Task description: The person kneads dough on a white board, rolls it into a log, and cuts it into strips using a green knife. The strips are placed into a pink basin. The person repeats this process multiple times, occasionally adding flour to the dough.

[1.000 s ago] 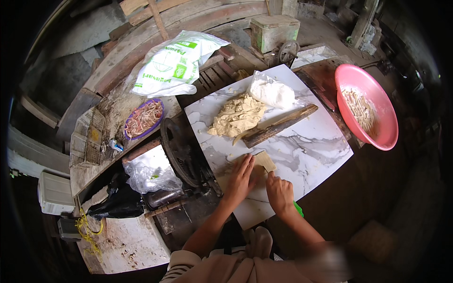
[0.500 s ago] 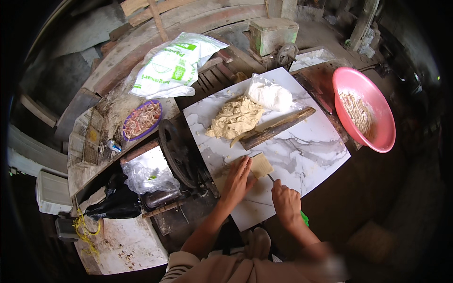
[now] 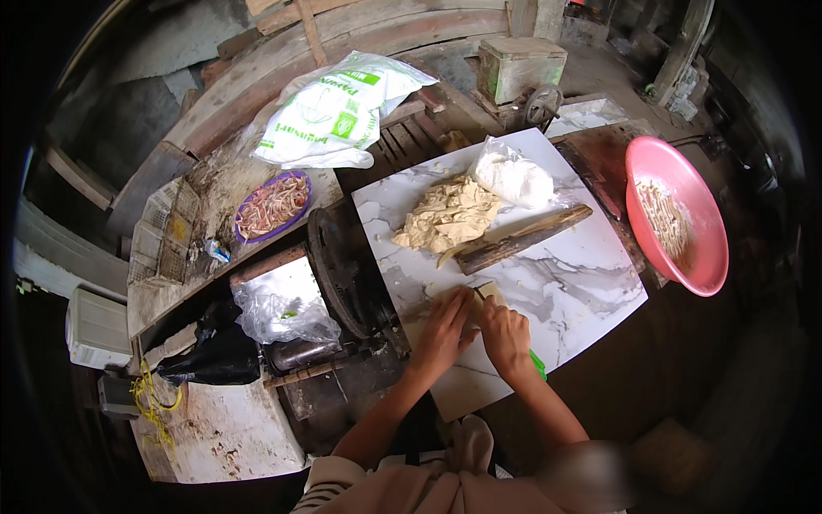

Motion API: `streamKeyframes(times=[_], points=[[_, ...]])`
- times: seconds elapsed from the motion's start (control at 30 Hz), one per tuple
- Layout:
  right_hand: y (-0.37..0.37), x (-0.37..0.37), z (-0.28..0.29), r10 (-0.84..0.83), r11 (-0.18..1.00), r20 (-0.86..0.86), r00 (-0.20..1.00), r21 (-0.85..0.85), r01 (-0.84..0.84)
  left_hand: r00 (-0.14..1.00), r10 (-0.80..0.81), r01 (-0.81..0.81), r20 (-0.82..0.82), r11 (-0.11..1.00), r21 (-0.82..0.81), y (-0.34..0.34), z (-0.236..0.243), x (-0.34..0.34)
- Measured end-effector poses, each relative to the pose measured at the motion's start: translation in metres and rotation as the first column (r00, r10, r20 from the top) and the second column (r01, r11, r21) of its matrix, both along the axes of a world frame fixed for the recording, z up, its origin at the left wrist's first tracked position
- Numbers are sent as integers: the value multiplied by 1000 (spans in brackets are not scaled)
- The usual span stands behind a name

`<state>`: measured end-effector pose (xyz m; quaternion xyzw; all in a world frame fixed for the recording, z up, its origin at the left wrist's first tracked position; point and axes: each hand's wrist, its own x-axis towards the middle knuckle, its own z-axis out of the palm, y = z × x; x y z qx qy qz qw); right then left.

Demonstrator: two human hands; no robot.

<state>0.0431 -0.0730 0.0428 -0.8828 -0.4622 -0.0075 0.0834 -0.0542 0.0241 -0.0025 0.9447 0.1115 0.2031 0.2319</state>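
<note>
My right hand [image 3: 506, 339] is closed round the handle of a knife [image 3: 538, 364], whose green end sticks out below the fist. Its dark blade lies across a flat piece of pale dough [image 3: 494, 292]. Close beside it, my left hand [image 3: 443, 334] rests on the dough with fingers stretched out, covering much of it. Both hands are over a white marble-patterned board [image 3: 582, 295]. Beyond them lies a rough wooden stick [image 3: 531, 239]. Behind the stick are a crumpled mass of tan dough [image 3: 449, 214] and a clear bag of white powder [image 3: 514, 176].
To the right stands a pink basin [image 3: 719, 231] with dough strips inside. On the left are a purple-rimmed tray [image 3: 274, 208] of pale and reddish strips, a machine with a dark wheel [image 3: 330, 265], and a plastic basket [image 3: 163, 231]. A white-and-green sack [image 3: 334, 116] lies behind.
My right hand has moved up and left, close to my left hand, and the knife now lies across the dough. The whole view has shifted slightly.
</note>
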Motion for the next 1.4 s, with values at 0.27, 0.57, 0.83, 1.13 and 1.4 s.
streamKeyframes(times=[0.27, 0.57, 0.83, 1.13, 1.4], points=[[1, -3, -5, -17, 999, 18, 1000, -32, 17, 1000, -13, 13, 4, 996, -86, -2, 2, 0], [-9, -12, 2, -69, 984, -26, 997, -168, 64, 1000, -3, 4, 17, 996, -91, -1, 1, 0], [-27, -20, -1, -73, 988, -19, 997, -138, 70, 1000, -26, 25, -13, 998, -63, -1, 2, 0], [-49, -25, 0, -73, 980, -30, 997, -190, 66, 1000, -6, 6, 3, 999, -50, -2, -2, 2], [-67, -23, 13, -70, 976, -59, 996, -209, 56, 1000, 10, -9, 12, 999, -52, -3, 0, 1]])
